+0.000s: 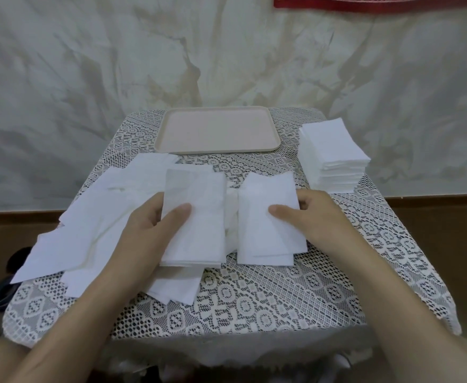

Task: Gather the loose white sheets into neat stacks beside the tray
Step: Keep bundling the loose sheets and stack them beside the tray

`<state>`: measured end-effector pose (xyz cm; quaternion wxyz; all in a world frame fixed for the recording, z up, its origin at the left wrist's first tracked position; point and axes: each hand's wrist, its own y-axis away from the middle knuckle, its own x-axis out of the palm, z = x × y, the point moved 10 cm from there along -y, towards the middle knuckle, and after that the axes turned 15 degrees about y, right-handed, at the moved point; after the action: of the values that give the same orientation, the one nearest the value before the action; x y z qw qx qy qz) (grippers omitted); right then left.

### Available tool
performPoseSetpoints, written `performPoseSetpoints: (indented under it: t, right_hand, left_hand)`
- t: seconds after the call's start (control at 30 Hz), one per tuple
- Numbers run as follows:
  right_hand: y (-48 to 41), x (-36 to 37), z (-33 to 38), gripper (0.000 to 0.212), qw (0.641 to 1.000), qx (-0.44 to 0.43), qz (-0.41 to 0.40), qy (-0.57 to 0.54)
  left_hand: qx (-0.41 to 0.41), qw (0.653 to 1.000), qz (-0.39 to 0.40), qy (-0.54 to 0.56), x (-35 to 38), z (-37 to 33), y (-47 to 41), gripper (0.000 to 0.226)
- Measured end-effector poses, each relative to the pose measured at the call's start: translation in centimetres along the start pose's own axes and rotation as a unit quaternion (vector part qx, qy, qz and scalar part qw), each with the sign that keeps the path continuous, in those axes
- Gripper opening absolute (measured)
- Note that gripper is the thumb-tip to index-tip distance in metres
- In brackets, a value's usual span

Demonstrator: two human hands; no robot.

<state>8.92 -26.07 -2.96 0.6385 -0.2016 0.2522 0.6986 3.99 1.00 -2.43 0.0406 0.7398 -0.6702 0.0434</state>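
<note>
A lace cloth (254,297) covers the bench (240,342), and two bare forearms reach across its near edge.

The left hand (146,222) grips a bundle (199,244) of white sheets, thumb flat on top and fingers curled beneath its left edge. The right hand (315,217) pinches a second bundle (265,239) in the same way, thumb on top and fingers bent along its right side. The two bundles lie side by side near the middle of the bench, long edges running away from the person. Between them is a narrow gap with more crumpled white sheet in it. The edges of the right bundle are slightly uneven, with one sheet sticking out at its near corner. I cannot tell whether either bundle is lifted clear of the cloth.

Left of the hands, loose sheets (88,233) lie overlapped at odd angles, spreading from under the left bundle to the bench's left edge, where some overhang. A few more poke out just below the left bundle.

Further back, a pale pink tray (218,151) sits centred near the far edge. Just to its right, apart from it, stands a tall, fairly square stack (334,150) of sheets.

Behind the bench hangs a pale backdrop (116,64) with a brown marbled pattern, and a red banner (378,2) shows at the top right.
</note>
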Motion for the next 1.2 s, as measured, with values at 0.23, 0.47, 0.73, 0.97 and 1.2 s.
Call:
performPoseSetpoints:
  t: [0.23, 0.47, 0.73, 0.97, 1.2]
  right_hand:
    - [0.7, -1.3, 1.2, 0.010, 0.984, -0.005, -0.005, -0.178]
    - [1.7, 1.7, 5.3, 0.005, 0.988, -0.081, 0.023, -0.133]
    - [1.0, 3.7, 6.3, 0.006, 0.990, -0.086, 0.001, -0.113]
    - [1.0, 3.9, 6.7, 0.002, 0.987, -0.105, -0.006, -0.124]
    - [1.4, 2.5, 5.6, 0.013, 0.992, -0.099, -0.047, -0.056]
  left_hand:
    - [-0.010, 0.999, -0.004, 0.037, 0.3, 0.2, 0.0, 0.021]
    - [-0.022, 0.996, 0.023, 0.086, 1.9, 0.4, 0.5, 0.034]
    - [-0.018, 0.998, 0.036, 0.057, 2.3, 0.5, 0.6, 0.038]
    - [-0.033, 0.996, 0.057, 0.055, 2.5, 0.8, 0.7, 0.041]
    - [-0.032, 0.996, 0.037, 0.070, 2.2, 0.8, 0.6, 0.035]
